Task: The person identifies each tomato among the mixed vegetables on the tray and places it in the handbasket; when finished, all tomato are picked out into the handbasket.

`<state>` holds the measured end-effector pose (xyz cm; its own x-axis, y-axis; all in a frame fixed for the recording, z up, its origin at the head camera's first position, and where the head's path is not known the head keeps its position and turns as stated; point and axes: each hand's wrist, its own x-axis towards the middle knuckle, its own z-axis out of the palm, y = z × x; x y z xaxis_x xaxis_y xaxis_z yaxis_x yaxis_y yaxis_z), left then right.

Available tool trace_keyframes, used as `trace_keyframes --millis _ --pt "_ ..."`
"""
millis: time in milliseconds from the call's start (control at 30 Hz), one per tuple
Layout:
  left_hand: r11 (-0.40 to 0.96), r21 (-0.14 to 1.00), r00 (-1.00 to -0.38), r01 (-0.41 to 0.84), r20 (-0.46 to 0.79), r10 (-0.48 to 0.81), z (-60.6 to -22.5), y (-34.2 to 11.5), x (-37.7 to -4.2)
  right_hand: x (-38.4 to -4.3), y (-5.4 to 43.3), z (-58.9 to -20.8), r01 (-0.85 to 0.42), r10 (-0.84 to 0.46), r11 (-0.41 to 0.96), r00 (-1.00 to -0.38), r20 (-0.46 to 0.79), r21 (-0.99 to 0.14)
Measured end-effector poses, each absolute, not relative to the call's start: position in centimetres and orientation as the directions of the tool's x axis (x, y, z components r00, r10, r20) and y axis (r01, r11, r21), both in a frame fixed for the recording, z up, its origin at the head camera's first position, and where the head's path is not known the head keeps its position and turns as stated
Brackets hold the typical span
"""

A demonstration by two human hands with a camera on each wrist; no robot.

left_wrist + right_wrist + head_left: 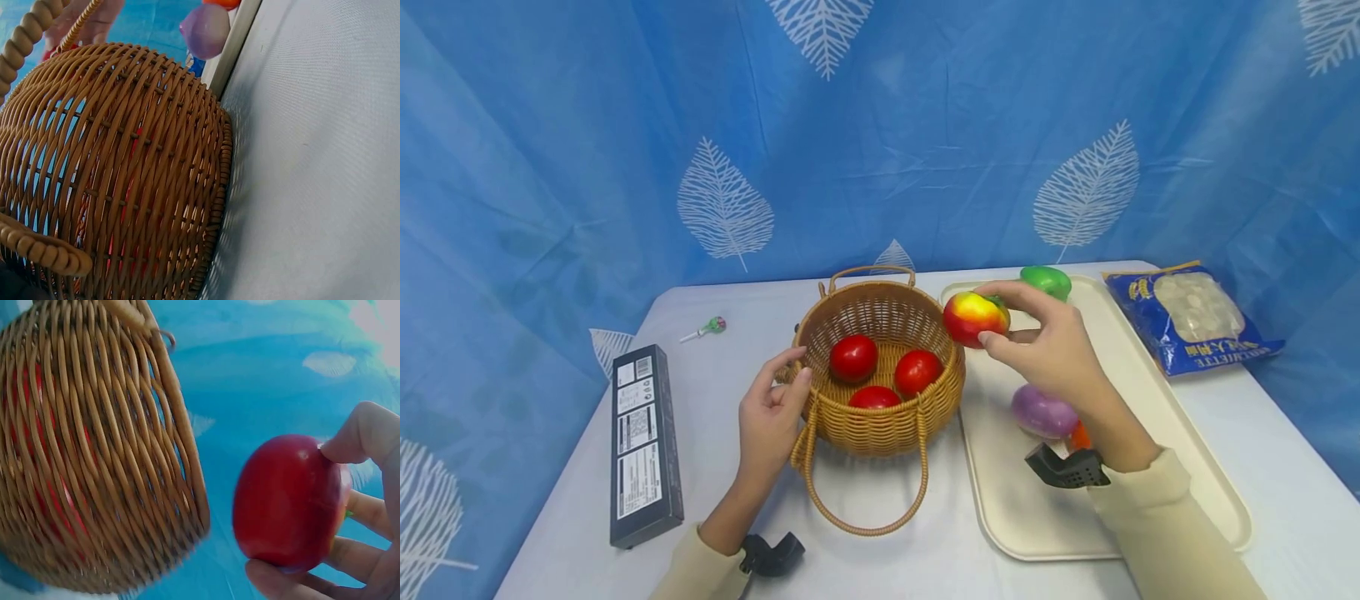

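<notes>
My right hand (1048, 337) holds a red and yellow fruit (973, 319) with a green tip, pinched between thumb and fingers. It is raised just beyond the right rim of a wicker basket (868, 433). In the right wrist view the fruit (287, 503) shows its glossy red side, apart from the basket wall (119, 456). Inside the basket lie three red, rounded fruits (853, 358). At the left rim my left hand (771, 417) grips the basket with thumb and index finger; that hand is out of sight in the left wrist view.
A cream tray (1000, 508) right of the basket carries a purple item (1043, 412), an orange one (1078, 437) and a green one (1047, 282). Beyond it lies a blue food packet (1195, 317). Leftward are a lollipop (707, 327) and a long dark box (643, 446). One basket handle (868, 531) hangs forward.
</notes>
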<state>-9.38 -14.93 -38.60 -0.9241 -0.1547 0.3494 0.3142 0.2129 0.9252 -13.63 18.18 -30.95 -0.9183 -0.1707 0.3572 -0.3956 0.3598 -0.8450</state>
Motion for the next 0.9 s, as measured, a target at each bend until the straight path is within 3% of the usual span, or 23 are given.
trace_keyframes --millis 167,367,567,900 --pt "0.217 0.928 -0.925 0.302 0.341 -0.167 -39.7 -15.4 -9.9 -13.6 16.4 -31.3 -0.478 -0.25 0.239 -0.872 0.422 -0.845" --pt "0.204 0.924 -0.921 0.323 0.356 -0.155 -38.5 -15.0 -9.4 -14.2 14.9 -32.2 -0.426 -0.351 0.042 -0.853 0.385 -0.904" --pt "0.202 0.922 -0.921 0.331 0.362 -0.142 -37.0 -14.5 -8.9 -14.6 14.6 -32.9 -0.389 -0.369 0.06 -0.865 0.342 -0.919" --pt "0.203 0.92 -0.92 0.334 0.366 -0.143 -37.0 -14.6 -8.8 -15.2 13.2 -33.4 -0.423 -0.286 0.077 -0.877 0.387 -0.903"
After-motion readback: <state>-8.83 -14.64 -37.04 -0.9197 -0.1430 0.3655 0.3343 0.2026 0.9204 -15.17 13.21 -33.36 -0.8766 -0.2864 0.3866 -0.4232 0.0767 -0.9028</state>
